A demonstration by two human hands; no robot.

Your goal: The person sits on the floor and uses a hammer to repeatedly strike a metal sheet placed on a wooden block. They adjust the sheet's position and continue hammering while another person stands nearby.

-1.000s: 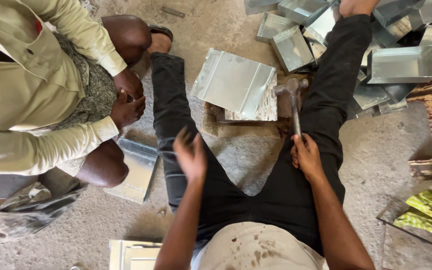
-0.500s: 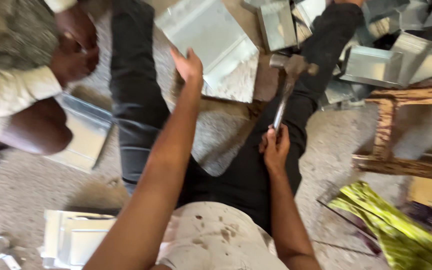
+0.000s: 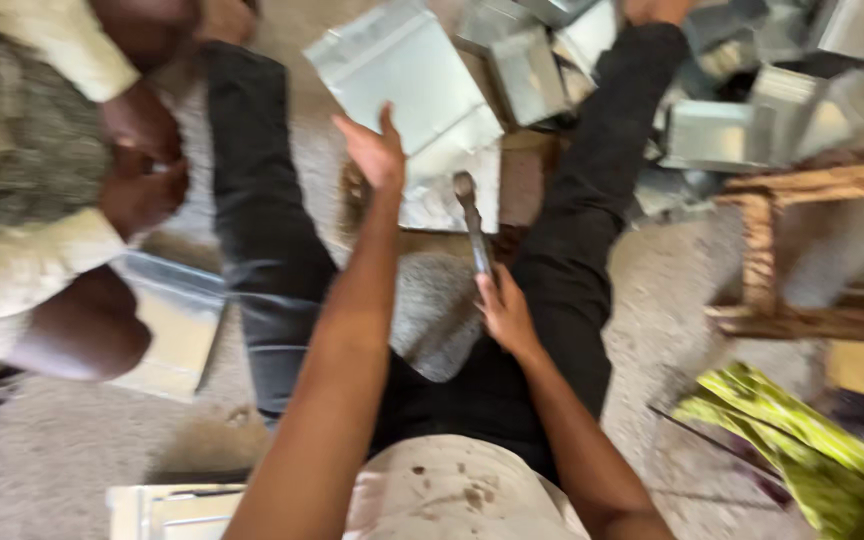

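1. Hammer sits in your right hand, fingers wrapped round the lower end of the handle; its long axis runs up and away from that hand, leaning slightly left, with the head at the far end, between your outstretched legs.
2. Your left hand is raised with fingers spread and nothing in it. It hovers at the near edge of the folded metal sheet; motion blur keeps you from telling whether it touches.
3. The sheet lies ahead of both hands, up and to the left of the hammer head. Your left hand is much the nearer of the two; the hammer head stands just beside the sheet's lower right corner.
4. Beyond the sheet, further from your hands, lies a pile of open metal boxes. They are too blurred to show whether anything is in them.
5. To the right of your right hand stands a wooden frame, well apart, with a yellow-green bundle nearer you on the floor.
6. To the left of your left hand, another person's hands are clasped together above a flat metal piece on the floor.
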